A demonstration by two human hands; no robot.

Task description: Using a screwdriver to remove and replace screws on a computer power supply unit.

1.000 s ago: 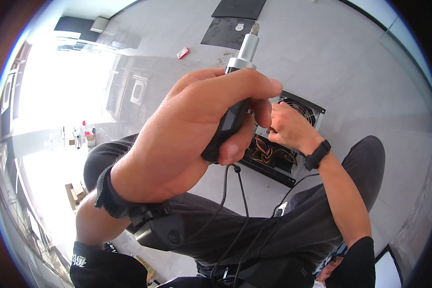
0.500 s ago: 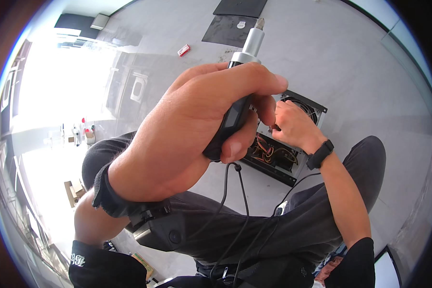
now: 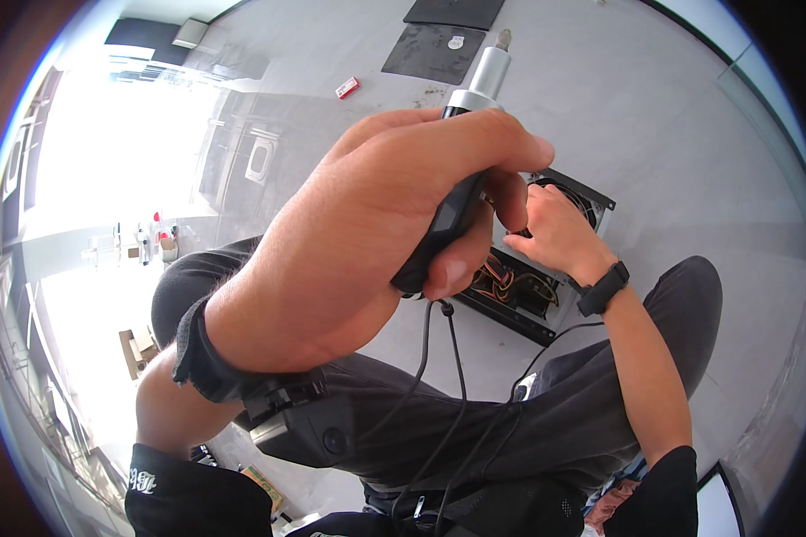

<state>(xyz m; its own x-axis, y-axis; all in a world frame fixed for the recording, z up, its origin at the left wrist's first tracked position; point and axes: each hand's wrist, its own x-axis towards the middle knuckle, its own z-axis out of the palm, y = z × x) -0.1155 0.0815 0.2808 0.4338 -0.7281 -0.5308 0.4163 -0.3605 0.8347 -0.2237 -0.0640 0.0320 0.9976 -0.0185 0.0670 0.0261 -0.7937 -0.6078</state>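
Observation:
My left hand point(image 3: 367, 224) is closed round a black-and-silver power screwdriver point(image 3: 491, 76), raised close to view with its bit pointing up and away. Beyond and below it lies an open computer case point(image 3: 501, 313) on the floor, with coloured cables point(image 3: 501, 276) and a round fan point(image 3: 573, 201) showing inside. Over the case's middle reaches my right hand point(image 3: 560, 234), wearing a black wristband point(image 3: 604, 288). Its thumb stands apart from the bent fingers, and no held thing shows. The screwdriver and left hand hide part of the case.
Dark flat panels point(image 3: 434, 54) and a small red-and-white box point(image 3: 347, 88) lie farther off on the grey floor. Thin black cables point(image 3: 457, 358) hang across my lap. Small tools point(image 3: 157, 242) stand at the left, near a cardboard box point(image 3: 139, 351).
My left hand and the screwdriver have shifted slightly right. The right hand has also shifted slightly right, and its thumb now shows apart from the fingers.

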